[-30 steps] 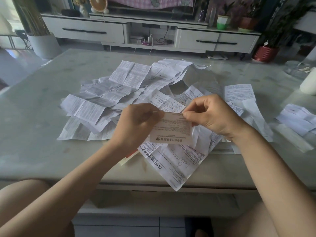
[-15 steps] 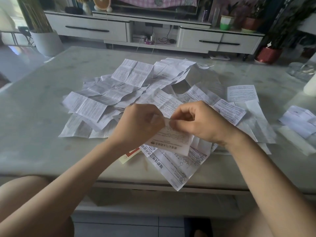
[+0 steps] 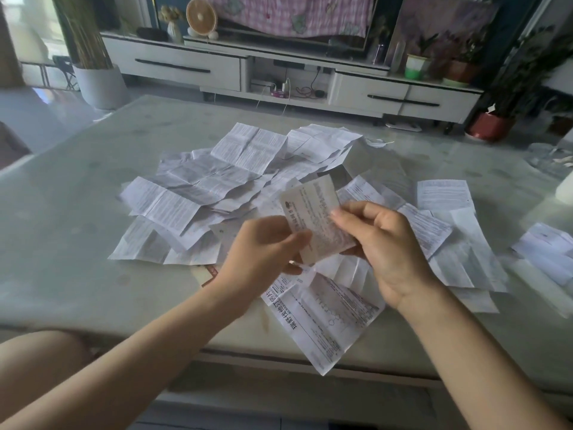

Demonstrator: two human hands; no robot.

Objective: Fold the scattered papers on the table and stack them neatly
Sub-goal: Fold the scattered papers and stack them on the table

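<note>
Both hands held one folded paper (image 3: 313, 212) tilted above the scattered papers (image 3: 217, 187) on the table (image 3: 62, 212): left hand (image 3: 263, 252) pinched its lower edge, right hand (image 3: 381, 243) clamped its right side.

Pale table (image 3: 62, 243), scattered creased papers (image 3: 198, 193)

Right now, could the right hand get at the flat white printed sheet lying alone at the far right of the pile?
Probably yes: nothing lies over that flat white printed sheet, but the right hand and left hand hold a small folded paper.
</note>
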